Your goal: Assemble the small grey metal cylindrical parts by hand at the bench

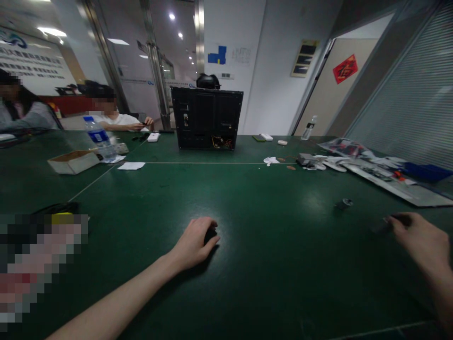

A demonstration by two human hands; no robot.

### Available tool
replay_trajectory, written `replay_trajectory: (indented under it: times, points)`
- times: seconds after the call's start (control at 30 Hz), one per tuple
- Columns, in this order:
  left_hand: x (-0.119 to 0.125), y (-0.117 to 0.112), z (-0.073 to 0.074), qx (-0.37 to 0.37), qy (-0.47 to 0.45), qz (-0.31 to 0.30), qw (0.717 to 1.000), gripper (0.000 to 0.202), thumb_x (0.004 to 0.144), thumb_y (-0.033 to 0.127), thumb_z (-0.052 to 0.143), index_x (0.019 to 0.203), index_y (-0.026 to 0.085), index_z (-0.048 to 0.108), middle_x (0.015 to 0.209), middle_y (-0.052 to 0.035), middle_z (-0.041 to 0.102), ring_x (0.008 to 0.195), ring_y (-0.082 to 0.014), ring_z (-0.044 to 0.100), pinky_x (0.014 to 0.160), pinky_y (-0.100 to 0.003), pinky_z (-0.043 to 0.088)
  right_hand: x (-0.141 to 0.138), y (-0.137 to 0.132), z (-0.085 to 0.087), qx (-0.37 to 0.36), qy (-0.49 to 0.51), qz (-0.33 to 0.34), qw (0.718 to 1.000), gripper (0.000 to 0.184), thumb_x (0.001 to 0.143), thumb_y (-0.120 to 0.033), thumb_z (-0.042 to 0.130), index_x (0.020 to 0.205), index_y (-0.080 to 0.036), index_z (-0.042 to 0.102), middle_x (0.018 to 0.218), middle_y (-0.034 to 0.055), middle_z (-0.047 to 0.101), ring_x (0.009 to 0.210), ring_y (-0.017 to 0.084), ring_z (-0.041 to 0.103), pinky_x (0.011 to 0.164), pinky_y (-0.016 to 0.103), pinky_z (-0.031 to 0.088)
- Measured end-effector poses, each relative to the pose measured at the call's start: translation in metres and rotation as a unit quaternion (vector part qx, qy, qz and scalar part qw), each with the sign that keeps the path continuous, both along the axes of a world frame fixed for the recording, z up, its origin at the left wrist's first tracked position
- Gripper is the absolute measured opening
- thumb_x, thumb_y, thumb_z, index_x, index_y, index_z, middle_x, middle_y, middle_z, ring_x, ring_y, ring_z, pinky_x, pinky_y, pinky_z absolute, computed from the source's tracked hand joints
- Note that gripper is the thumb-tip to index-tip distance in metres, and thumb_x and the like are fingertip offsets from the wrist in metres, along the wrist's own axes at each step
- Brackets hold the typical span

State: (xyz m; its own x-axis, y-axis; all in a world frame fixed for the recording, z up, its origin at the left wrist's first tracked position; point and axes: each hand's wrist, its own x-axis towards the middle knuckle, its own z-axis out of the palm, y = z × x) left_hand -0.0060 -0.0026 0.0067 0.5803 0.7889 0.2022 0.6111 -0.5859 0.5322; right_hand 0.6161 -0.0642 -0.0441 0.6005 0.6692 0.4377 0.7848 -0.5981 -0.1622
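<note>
Head view: a dark part [381,226], blurred, is at the right of the tabletop [269,264], pinched between the thumb and fingers of the right hand [419,236]. Up and left of it lies a grey cylinder [344,203], between that hand and a grey block [305,159]. A white board [414,189] bearing clutter takes up the right edge, near a blue tray [428,171]. Well to the left, the left hand [193,243] rests half curled, thumb and fingertips apart around a shadowed gap. Beyond, a black monitor [208,118] blocks the view at the back; a box [74,162], a blue-capped bottle [99,137] and a seated person [122,120] are farther left.
</note>
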Motion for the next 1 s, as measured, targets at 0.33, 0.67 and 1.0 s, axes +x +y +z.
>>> replay_trajectory:
  times: [0.33, 0.67, 1.0]
  points:
    - [0.001, 0.0, 0.001, -0.001, 0.004, 0.001, 1.0, 0.021, 0.086, 0.03, 0.056, 0.104, 0.019, 0.055, 0.102, -0.008, 0.063, 0.096, -0.0241, 0.057, 0.087, -0.042, 0.045, 0.023, -0.002, -0.004, -0.022, 0.033, -0.015, 0.999, 0.036, 0.078, -0.046, 0.042, 0.096, -0.021, 0.062, 0.088, 0.0149, 0.068, 0.084, 0.035, 0.063, 0.07, 0.041, 0.043]
    - [0.001, 0.0, 0.004, -0.011, -0.002, -0.003, 1.0, 0.02, 0.086, 0.029, 0.055, 0.103, 0.019, 0.056, 0.102, -0.0078, 0.063, 0.096, -0.024, 0.057, 0.088, -0.043, 0.045, 0.017, -0.002, 0.003, 0.002, 0.055, -0.011, 0.998, 0.036, 0.073, -0.048, 0.044, 0.093, -0.024, 0.063, 0.088, 0.0149, 0.067, 0.086, 0.034, 0.061, 0.07, 0.042, 0.041]
    - [0.003, 0.001, 0.003, 0.003, 0.004, -0.005, 1.0, 0.018, 0.085, 0.027, 0.055, 0.101, 0.019, 0.057, 0.101, -0.0078, 0.063, 0.096, -0.0241, 0.057, 0.087, -0.042, 0.044, 0.026, 0.001, 0.005, -0.054, 0.096, -0.048, 0.993, 0.039, 0.073, -0.05, 0.046, 0.093, -0.023, 0.066, 0.096, 0.0169, 0.067, 0.088, 0.034, 0.06, 0.065, 0.041, 0.04]
